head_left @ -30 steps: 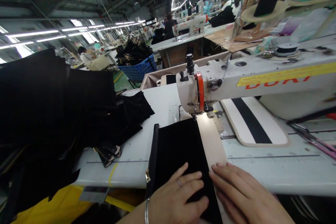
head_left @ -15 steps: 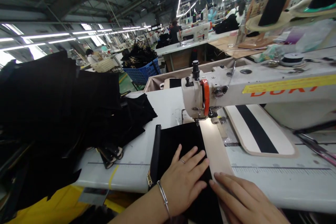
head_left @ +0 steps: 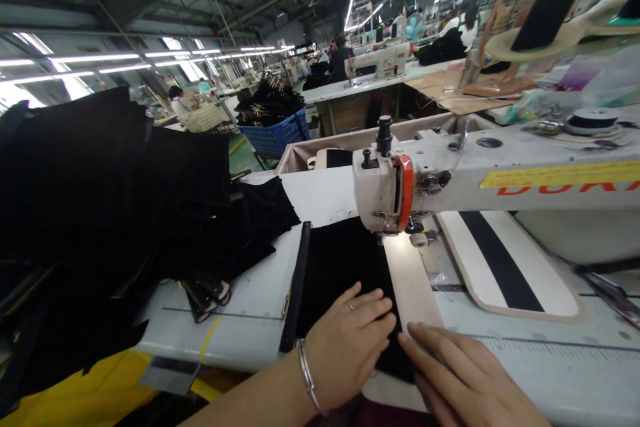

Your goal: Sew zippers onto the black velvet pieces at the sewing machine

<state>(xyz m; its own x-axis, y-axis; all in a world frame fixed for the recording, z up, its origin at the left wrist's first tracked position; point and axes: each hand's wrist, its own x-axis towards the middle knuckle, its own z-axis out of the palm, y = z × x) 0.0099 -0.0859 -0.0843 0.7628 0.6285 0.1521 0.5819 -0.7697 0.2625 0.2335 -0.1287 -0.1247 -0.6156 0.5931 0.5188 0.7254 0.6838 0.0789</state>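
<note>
A black fabric panel (head_left: 340, 260) with a zipper (head_left: 295, 290) along its left edge lies under the head of a sewing machine (head_left: 385, 193). Beneath its right side shows a beige strip (head_left: 415, 283), lit by the machine's lamp near the needle. My left hand (head_left: 350, 340) rests flat on the black panel, fingers stretched out. My right hand (head_left: 465, 373) lies with extended fingers at the edge where panel and beige strip meet. Neither hand grips anything.
A large pile of black pieces (head_left: 100, 213) covers the left side of the table. Right of the needle lies a beige panel with a black stripe (head_left: 500, 260), near scissors (head_left: 607, 290). Behind stand a fabric-lined bin (head_left: 295, 157) and a blue crate (head_left: 275, 137).
The black panel and its zipper have moved forward past the needle, exposing the beige piece's near end. My left hand's fingers have drawn closer together; my right hand stays at the seam edge.
</note>
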